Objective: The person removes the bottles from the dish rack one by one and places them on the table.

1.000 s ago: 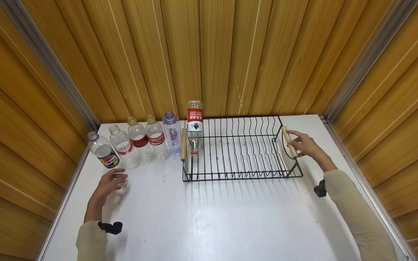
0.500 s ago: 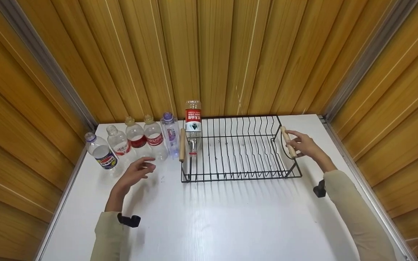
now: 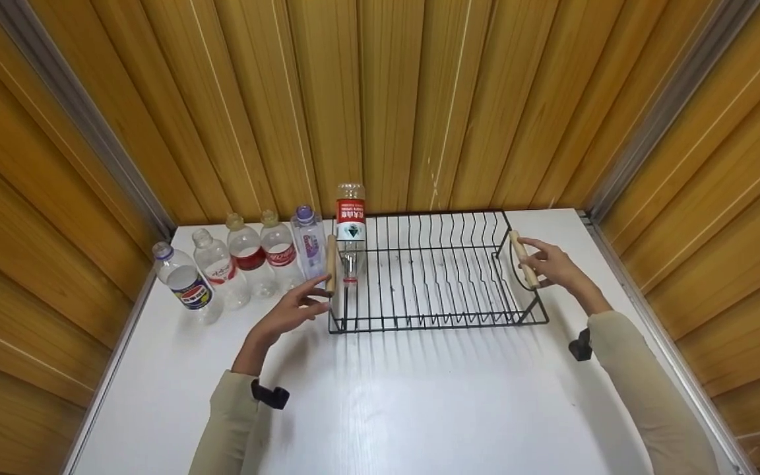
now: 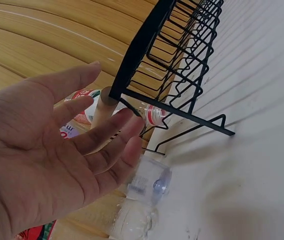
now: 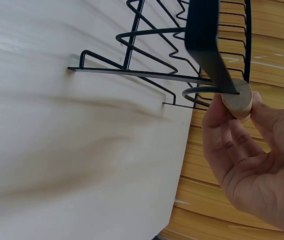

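Note:
A black wire dish rack with a wooden handle at each end stands on the white table. My right hand pinches the right wooden handle between thumb and fingers; the right wrist view shows the handle's round end in that grip. At the opposite end, my left hand reaches to the left wooden handle, fingers spread. From the left wrist, the fingers look loosely bent beside the handle, not closed round it. One clear bottle with a red-and-white label lies neck-forward in the rack's left end.
Several empty plastic bottles stand in a row left of the rack, from a blue-labelled one to a purple-capped one close beside the left handle. Wood-patterned walls enclose the table at the back and sides.
My left hand has moved right, from in front of the leftmost bottles to the rack's left handle. The right hand stays on its handle; the rack shows no clear movement.

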{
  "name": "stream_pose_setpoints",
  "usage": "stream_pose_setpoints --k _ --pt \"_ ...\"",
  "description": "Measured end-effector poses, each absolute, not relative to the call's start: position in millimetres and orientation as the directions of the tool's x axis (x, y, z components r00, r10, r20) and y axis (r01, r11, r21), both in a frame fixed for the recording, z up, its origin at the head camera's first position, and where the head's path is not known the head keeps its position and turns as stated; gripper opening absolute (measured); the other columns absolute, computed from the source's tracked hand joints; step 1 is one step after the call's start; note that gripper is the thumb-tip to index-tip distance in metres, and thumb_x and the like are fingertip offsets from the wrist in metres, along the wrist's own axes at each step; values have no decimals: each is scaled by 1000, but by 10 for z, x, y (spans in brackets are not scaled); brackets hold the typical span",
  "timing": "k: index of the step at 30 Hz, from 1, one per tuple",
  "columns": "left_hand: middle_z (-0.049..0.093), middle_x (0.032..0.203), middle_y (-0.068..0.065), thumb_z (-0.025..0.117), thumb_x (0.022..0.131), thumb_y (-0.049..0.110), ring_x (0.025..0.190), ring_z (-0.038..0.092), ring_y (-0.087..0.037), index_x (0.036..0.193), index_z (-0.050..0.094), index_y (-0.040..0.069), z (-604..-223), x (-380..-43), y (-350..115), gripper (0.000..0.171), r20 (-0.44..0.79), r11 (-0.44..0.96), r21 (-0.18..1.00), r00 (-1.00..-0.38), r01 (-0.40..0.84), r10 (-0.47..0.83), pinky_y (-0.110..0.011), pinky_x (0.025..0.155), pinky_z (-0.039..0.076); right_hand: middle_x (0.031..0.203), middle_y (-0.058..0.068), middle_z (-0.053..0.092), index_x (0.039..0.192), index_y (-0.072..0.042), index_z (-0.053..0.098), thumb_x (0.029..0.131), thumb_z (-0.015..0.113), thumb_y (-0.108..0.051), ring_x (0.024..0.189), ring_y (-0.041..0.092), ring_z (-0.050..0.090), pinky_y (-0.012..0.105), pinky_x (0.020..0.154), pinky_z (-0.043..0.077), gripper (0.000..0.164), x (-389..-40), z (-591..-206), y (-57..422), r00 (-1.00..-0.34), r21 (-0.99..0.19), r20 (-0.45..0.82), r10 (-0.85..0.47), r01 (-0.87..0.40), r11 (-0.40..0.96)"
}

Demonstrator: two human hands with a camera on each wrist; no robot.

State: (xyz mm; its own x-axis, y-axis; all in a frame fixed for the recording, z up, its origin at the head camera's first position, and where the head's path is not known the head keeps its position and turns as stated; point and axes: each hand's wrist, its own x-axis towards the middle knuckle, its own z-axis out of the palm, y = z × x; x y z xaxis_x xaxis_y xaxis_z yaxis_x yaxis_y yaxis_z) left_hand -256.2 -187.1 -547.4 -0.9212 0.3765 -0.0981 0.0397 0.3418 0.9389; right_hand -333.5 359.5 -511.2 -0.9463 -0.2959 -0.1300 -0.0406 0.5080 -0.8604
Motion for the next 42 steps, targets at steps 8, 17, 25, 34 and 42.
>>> stream_pose_setpoints --k 8,17,25,34,42 --pt "43 143 -14 74 83 28 116 54 -33 150 26 30 -5583 -2606 -1806 83 -85 321 946 -920 47 384 -46 93 48 121 41 50 148 -2 25 100 47 -11 89 32 63 44 65 58 54 -3331 -5123 3588 -949 -853 -120 -291 -51 519" --pt "34 149 -18 74 83 27 114 56 -35 152 20 32 -5570 -2592 -1791 88 -143 243 969 -891 -38 430 -60 93 44 121 43 49 148 1 22 100 46 -9 90 37 63 45 65 58 55 -3281 -5095 3606 -944 -865 -138 -300 -32 500" --pt "27 151 -23 71 85 24 119 53 -38 153 12 26 -5414 -2567 -1796 90 -182 249 966 -856 -65 483 -57 92 47 120 43 49 148 1 24 99 46 -8 88 29 64 37 64 58 54 -3289 -5099 3604 -949 -895 -125 -288 -17 445" --pt "31 149 -21 71 85 24 113 58 -35 152 16 31 -5580 -2597 -1813 87 -132 241 970 -879 -19 459 -66 91 42 133 39 39 143 5 31 98 50 -12 120 52 43 59 96 42 52 -3370 -5018 3474 -967 -797 -71 -246 -94 597" --pt "32 150 -16 72 84 26 112 58 -33 151 17 38 -5614 -2623 -1813 87 -160 257 965 -885 -47 438 -64 91 43 136 35 39 140 3 39 98 52 -14 125 49 36 61 103 32 47 -3511 -4770 3040 -972 -807 4 -236 -142 573"
